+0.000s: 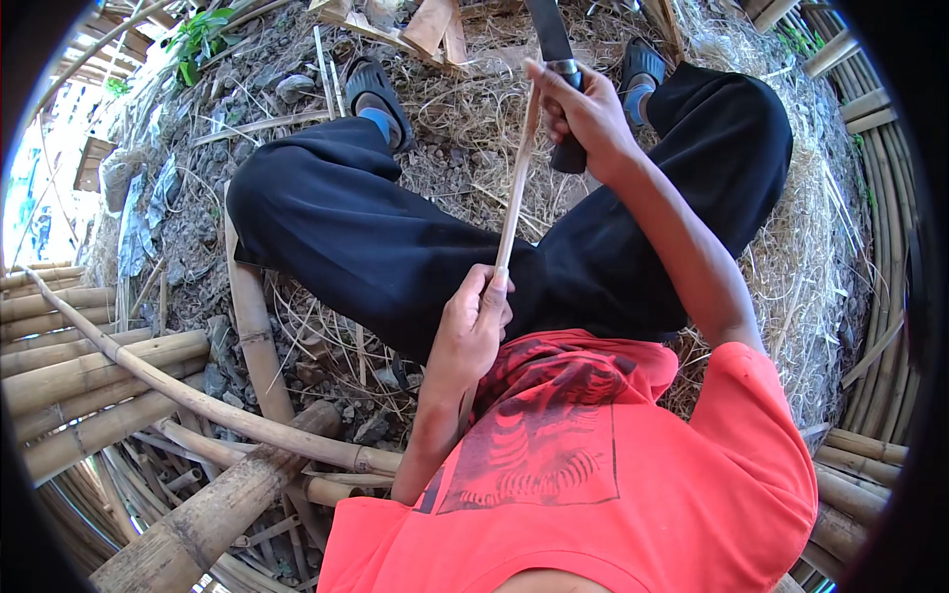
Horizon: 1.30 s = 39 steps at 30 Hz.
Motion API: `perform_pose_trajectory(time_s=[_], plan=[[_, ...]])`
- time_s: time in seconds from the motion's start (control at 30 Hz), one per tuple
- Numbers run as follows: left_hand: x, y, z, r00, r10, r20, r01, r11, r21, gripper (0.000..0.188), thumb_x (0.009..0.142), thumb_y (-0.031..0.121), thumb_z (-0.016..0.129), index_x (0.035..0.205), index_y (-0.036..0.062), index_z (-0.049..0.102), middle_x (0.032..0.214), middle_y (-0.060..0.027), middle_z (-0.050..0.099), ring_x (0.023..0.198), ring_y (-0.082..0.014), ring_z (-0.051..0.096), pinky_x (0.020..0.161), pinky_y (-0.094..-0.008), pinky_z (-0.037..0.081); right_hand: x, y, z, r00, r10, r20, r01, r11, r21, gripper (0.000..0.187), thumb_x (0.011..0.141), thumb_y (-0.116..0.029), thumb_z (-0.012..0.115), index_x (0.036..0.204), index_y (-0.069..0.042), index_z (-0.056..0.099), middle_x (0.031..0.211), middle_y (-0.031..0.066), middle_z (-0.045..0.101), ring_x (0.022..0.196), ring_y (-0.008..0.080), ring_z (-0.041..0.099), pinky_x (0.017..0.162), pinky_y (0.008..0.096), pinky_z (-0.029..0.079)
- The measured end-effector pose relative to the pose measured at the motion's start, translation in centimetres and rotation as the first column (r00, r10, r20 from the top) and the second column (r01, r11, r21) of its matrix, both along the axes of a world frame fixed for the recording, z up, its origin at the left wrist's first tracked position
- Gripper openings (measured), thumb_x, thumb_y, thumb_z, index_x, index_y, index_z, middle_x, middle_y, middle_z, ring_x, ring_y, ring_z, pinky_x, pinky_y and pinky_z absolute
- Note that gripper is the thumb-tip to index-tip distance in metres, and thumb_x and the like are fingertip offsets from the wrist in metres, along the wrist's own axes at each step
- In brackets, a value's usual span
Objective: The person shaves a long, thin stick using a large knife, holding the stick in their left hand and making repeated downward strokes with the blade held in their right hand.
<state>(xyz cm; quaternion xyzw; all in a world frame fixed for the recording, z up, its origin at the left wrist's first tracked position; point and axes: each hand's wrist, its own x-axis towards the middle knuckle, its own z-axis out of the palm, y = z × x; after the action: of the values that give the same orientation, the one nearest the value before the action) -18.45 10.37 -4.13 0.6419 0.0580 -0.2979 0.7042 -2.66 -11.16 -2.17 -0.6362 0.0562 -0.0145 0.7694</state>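
A long, thin bamboo strip (517,193) slants up between my knees. My left hand (473,326) is closed round its lower end, close to my lap, with the thumb lying along it. Farther out, my right hand (591,119) is wrapped round the dark handle of a large knife (554,35). The blade points away from me and runs past the upper edge of the view. The strip's far end meets my right hand near the thumb; whether the fingers also pinch it I cannot tell.
Split wood pieces (430,28) lie beyond my feet. Dry shavings (465,119) and stones cover the ground. Bamboo poles (109,371) are stacked at the left, and a long curved pole (227,420) reaches to my left forearm. More bamboo (885,257) lines the right side.
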Motion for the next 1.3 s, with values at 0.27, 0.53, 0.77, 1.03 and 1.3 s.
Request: perform_pose_trajectory(time_s=[0.27, 0.53, 0.77, 1.03, 1.3], plan=[[0.0, 0.8, 0.0, 0.912, 0.071, 0.404, -0.215, 0.922, 0.323, 0.024, 0.106, 0.025, 0.045, 0.102, 0.0036, 0.053, 0.055, -0.0087, 0.046, 0.047, -0.0181, 0.048, 0.048, -0.0358, 0.038, 0.3, -1.1, -0.1, 0.992, 0.124, -0.037, -0.13, 0.964, -0.231, 0.05, 0.102, -0.052, 0.044, 0.094, -0.004, 0.056, 0.06, -0.0034, 0.043, 0.042, 0.0047, 0.039, 0.039, 0.0214, 0.033], [0.0, -0.2, -0.1, 0.864, 0.025, 0.504, -0.249, 0.89, 0.382, 0.025, 0.105, 0.026, 0.045, 0.101, 0.0033, 0.054, 0.057, -0.0131, 0.051, 0.048, -0.0264, 0.056, 0.047, -0.0398, 0.04, -1.0, 0.4, -1.2, 0.984, 0.17, -0.055, -0.173, 0.983, -0.054, 0.044, 0.104, -0.047, 0.042, 0.089, -0.007, 0.05, 0.057, -0.0053, 0.041, 0.04, 0.0044, 0.038, 0.037, 0.0222, 0.033], [0.2, -1.1, -0.7, 0.882, 0.031, 0.469, -0.229, 0.9, 0.37, 0.027, 0.106, 0.026, 0.045, 0.096, 0.0025, 0.055, 0.057, -0.0013, 0.043, 0.051, -0.0088, 0.042, 0.049, -0.0299, 0.037, -1.0, -0.7, -1.7, 0.989, 0.112, -0.1, -0.121, 0.988, -0.097, 0.045, 0.105, -0.043, 0.042, 0.085, -0.006, 0.056, 0.06, -0.0044, 0.045, 0.047, 0.006, 0.043, 0.044, 0.0254, 0.038], [0.4, -1.0, -0.9, 0.85, 0.002, 0.527, -0.257, 0.875, 0.411, 0.026, 0.105, 0.027, 0.043, 0.099, 0.0036, 0.053, 0.062, -0.022, 0.054, 0.062, -0.0447, 0.059, 0.051, -0.05, 0.038, -0.8, -0.6, -2.3, 0.987, 0.094, -0.127, -0.099, 0.995, -0.032, 0.042, 0.103, -0.041, 0.046, 0.081, -0.007, 0.054, 0.06, -0.0029, 0.047, 0.044, 0.0076, 0.043, 0.04, 0.0271, 0.035], [0.5, -0.5, -1.1, 0.884, 0.028, 0.467, -0.261, 0.858, 0.443, 0.027, 0.105, 0.028, 0.043, 0.1, 0.003, 0.053, 0.063, -0.023, 0.053, 0.061, -0.0451, 0.057, 0.052, -0.0507, 0.037, -1.6, -0.2, -3.4, 0.977, 0.138, -0.164, -0.154, 0.984, -0.088, 0.042, 0.104, -0.046, 0.043, 0.09, -0.007, 0.053, 0.053, -0.004, 0.042, 0.04, 0.0053, 0.041, 0.037, 0.0223, 0.032]])
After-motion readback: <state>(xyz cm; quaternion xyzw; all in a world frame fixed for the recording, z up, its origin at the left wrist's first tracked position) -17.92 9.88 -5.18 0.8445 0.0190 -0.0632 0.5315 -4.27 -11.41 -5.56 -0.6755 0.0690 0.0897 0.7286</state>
